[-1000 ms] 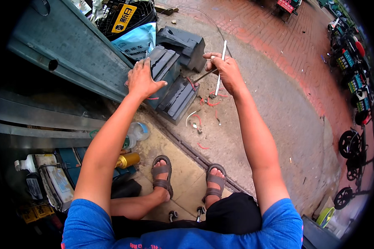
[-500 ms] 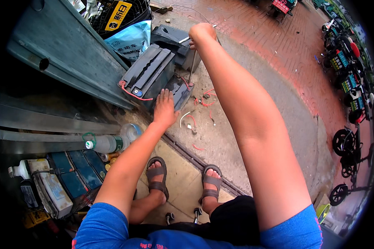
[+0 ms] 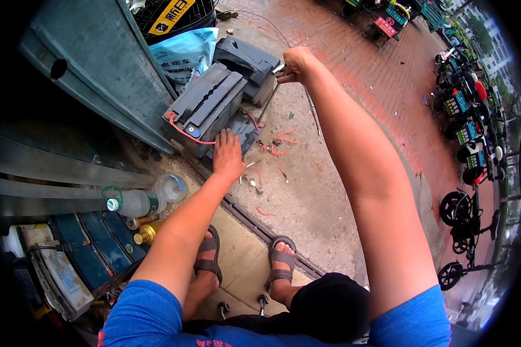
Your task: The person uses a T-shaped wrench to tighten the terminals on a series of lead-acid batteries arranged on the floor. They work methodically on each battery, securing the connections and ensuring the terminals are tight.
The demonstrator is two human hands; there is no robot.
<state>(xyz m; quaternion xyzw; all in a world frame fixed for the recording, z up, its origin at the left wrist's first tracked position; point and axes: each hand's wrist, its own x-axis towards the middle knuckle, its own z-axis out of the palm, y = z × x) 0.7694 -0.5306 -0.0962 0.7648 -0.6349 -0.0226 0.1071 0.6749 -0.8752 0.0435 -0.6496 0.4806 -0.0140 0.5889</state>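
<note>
Curling round a slim silvery tool (image 3: 279, 68), the right grip (image 3: 298, 61) half-hides it. The flat, empty left grip (image 3: 229, 154) partly covers the lower black boxy battery (image 3: 245, 128).

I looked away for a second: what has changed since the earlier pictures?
The left hand has left the top of the upper battery and come nearer the person, down by the lower battery. The right hand has moved farther out, the thin rod it still holds now slanting more steeply. The batteries and red wire scraps stayed put.
</note>
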